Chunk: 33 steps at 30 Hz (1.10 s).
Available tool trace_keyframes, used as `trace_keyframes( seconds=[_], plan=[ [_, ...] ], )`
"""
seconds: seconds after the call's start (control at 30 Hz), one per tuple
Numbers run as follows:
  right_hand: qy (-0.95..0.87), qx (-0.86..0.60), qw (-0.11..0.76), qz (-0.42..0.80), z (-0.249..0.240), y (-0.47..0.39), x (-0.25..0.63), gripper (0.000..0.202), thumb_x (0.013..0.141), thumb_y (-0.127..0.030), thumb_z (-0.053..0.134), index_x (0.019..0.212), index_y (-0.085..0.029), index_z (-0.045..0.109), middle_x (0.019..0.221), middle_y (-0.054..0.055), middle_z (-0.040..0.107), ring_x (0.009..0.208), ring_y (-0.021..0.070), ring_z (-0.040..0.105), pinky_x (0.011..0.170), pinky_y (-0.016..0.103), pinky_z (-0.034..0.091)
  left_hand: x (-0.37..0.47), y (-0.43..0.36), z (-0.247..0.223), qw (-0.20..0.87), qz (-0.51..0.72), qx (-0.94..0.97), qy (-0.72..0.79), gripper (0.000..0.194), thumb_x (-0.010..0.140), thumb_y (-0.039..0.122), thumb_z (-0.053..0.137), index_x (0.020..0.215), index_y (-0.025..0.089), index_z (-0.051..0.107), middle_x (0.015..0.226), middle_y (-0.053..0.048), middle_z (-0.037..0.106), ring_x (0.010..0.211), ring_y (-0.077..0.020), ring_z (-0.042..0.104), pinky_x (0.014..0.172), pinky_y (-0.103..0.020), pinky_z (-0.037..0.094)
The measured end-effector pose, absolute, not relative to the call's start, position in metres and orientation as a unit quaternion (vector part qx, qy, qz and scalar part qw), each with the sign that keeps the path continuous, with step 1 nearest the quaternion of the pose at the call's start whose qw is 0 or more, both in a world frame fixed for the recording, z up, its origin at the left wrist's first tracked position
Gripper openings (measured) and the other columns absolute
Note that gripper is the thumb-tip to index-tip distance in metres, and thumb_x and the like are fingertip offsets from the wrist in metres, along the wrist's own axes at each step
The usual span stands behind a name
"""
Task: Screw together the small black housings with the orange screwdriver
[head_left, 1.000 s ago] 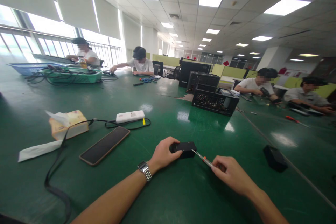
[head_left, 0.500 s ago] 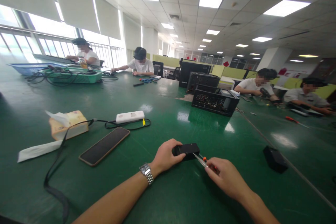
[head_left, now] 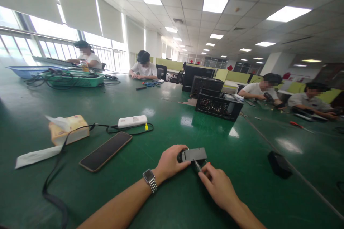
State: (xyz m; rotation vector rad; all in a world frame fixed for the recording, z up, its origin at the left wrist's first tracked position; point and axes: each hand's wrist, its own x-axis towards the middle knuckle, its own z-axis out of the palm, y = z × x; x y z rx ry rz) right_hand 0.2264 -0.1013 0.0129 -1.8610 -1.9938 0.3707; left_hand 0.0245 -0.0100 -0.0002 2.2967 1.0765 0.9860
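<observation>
My left hand [head_left: 172, 161], with a watch [head_left: 149, 179] on its wrist, is closed around one end of a small black box-shaped device [head_left: 197, 154]. Light glints grey off the device's flat top. In my right hand [head_left: 219, 186] is a pair of silver tweezers [head_left: 197, 166], pinched between thumb and fingers, its tip at the near edge of the device. A thin shaft and a bit of orange show by the same fingers, perhaps a screwdriver; most of it is hidden. To the right lies another black box-shaped piece [head_left: 279, 164].
Left on the green table [head_left: 129, 200] lie a phone [head_left: 106, 151], a white power bank-like block [head_left: 132, 121] with a cable, and a tissue pack [head_left: 69, 130]. Farther off are computer cases [head_left: 219, 104], a green basket [head_left: 75, 79] of cables and a red screwdriver [head_left: 301, 126]. Several people sit around.
The device has tilted so its top catches the light. My right hand has shifted left, taking the tweezers' tip along the near edge. A person at the back has drawn an arm in.
</observation>
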Motion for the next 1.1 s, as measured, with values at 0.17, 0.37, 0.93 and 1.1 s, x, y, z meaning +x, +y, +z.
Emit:
trace_keyframes(
  seconds=[0.17, 0.37, 0.93, 1.1],
  plan=[
    [-0.705, -0.661, 0.195, 0.165, 0.028, -0.100, 0.258, 0.026, 0.087, -0.039, 0.051, 0.073, -0.020, 0.060, 0.057, -0.003, 0.060, 0.053, 0.0125, 0.053, 0.053, 0.022, 0.033, 0.022, -0.005, -0.004, 0.224, 0.341, 0.806, 0.428, 0.036, 0.074, 0.040, 0.072, 0.104, 0.022, 0.066, 0.103, -0.004, 0.070, 0.093, -0.0246, 0.064, 0.080, -0.033, 0.048],
    [-0.805, -0.552, 0.092, 0.199, 0.042, -0.106, 0.273, 0.020, 0.084, -0.039, 0.059, 0.082, -0.025, 0.073, 0.069, -0.002, 0.067, 0.065, 0.0137, 0.059, 0.062, 0.023, 0.039, 0.021, -0.005, -0.001, 0.247, 0.335, 0.795, 0.441, 0.039, 0.070, 0.041, 0.075, 0.103, 0.022, 0.068, 0.098, -0.004, 0.071, 0.089, -0.0239, 0.064, 0.078, -0.032, 0.048],
    [-0.853, -0.457, 0.250, -0.036, 0.017, -0.088, 0.271, 0.041, 0.093, -0.032, 0.048, 0.133, -0.026, 0.052, 0.135, 0.012, 0.053, 0.118, 0.0246, 0.055, 0.096, 0.040, 0.047, 0.030, -0.021, 0.016, 0.373, 0.380, 0.790, 0.303, 0.039, 0.072, 0.029, 0.075, 0.109, 0.021, 0.065, 0.109, -0.004, 0.068, 0.099, -0.0220, 0.062, 0.079, -0.029, 0.053],
    [-0.768, -0.529, 0.353, -0.071, 0.014, -0.074, 0.305, 0.034, 0.090, -0.038, 0.051, 0.115, -0.020, 0.065, 0.117, 0.011, 0.065, 0.106, 0.0239, 0.061, 0.094, 0.038, 0.048, 0.031, -0.020, 0.008, 0.297, 0.397, 0.812, 0.306, 0.042, 0.078, 0.029, 0.070, 0.119, 0.024, 0.062, 0.118, -0.006, 0.065, 0.108, -0.0237, 0.060, 0.096, -0.037, 0.047]
  ],
)
